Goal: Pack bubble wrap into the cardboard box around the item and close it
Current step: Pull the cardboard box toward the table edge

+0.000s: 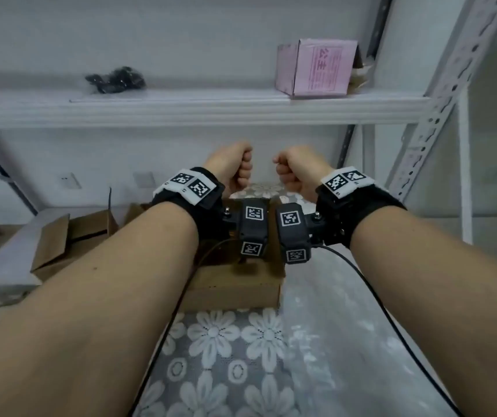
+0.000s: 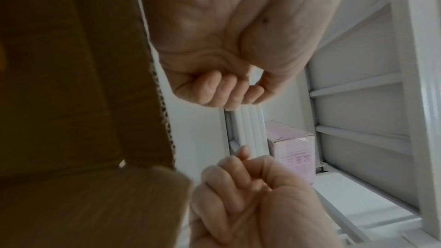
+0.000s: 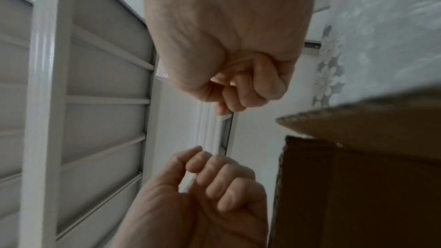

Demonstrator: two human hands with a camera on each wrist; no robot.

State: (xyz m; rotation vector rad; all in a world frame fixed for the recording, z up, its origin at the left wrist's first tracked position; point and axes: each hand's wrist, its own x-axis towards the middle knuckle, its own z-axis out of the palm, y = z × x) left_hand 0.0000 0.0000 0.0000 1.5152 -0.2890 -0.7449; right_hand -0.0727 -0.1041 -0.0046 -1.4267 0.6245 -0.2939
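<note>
Our left hand and right hand fisted, holding nothing, above box (flaps up). No packing begun; we fetch wrap next, none visible.

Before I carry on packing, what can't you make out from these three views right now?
- Inside of the cardboard box: in the head view the forearms and wrist cameras cover its top; item and flaps unseen.
- Bubble wrap: not identifiable in any view.
- Black bundle on the shelf: too blurred to identify.
- Left hand and right hand: both fisted, apparently empty; a thin film would not show.
</note>
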